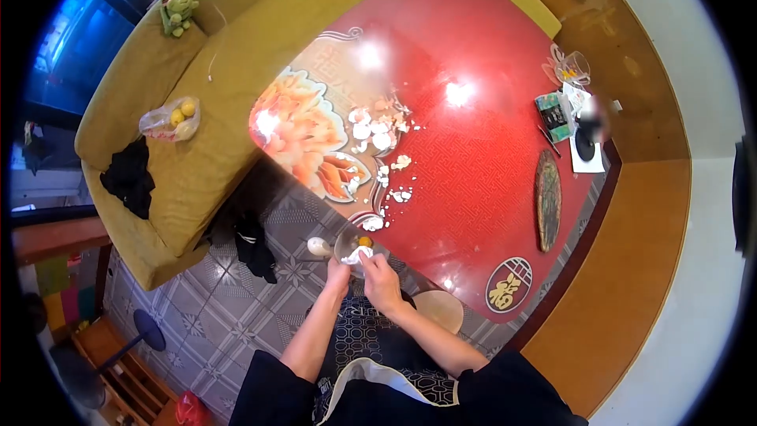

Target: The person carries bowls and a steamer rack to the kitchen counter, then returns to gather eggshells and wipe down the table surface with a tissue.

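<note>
Red table ahead; by its near edge I see the left hand gripping a bowl, right hand pinching a white scrap.

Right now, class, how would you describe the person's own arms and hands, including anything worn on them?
The left hand and right hand are bare, with no gloves visible. The forearms are uncovered too. Loose, plain black sleeves cover the upper arms. No cables or markings show on either arm.
</note>
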A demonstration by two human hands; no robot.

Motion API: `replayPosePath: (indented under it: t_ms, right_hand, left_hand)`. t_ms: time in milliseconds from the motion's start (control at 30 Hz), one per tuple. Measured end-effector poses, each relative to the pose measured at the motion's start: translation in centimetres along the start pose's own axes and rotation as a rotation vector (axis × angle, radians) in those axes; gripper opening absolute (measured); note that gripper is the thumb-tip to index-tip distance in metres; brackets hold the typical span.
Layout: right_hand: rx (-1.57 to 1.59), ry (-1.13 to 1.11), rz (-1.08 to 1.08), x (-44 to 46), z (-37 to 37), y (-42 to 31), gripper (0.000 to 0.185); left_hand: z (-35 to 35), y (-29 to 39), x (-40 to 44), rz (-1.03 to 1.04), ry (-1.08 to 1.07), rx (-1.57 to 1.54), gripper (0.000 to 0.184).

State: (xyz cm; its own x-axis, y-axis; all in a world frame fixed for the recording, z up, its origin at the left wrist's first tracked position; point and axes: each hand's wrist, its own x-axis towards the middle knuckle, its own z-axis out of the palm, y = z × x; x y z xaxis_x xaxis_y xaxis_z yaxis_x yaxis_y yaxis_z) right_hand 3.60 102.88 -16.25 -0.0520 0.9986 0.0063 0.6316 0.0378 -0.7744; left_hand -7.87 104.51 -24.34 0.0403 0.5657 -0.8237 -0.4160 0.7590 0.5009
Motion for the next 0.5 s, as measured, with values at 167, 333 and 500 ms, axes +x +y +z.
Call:
replayPosePath:
  t_ms: [167,333,500]
  right_hand:
    - [-0.090,0.250,-0.119,5.4,-5.6,0.9,0.037]
    - [-0.302,0.468,0.015,17.6,-11.2,9.2,0.034]
    - [-0.378,0.355,0.117,18.2,-9.6,10.9,0.031]
  left_hand:
    - [-1.5,-1.3,1.0,0.077,0.001,-0.044,0.055]
    - [-1.2,-0.3,1.0,0.085,0.037,-0.012,0.053]
    - [-1.4,-0.3,1.6,0.091,0.024,-0.022,0.052]
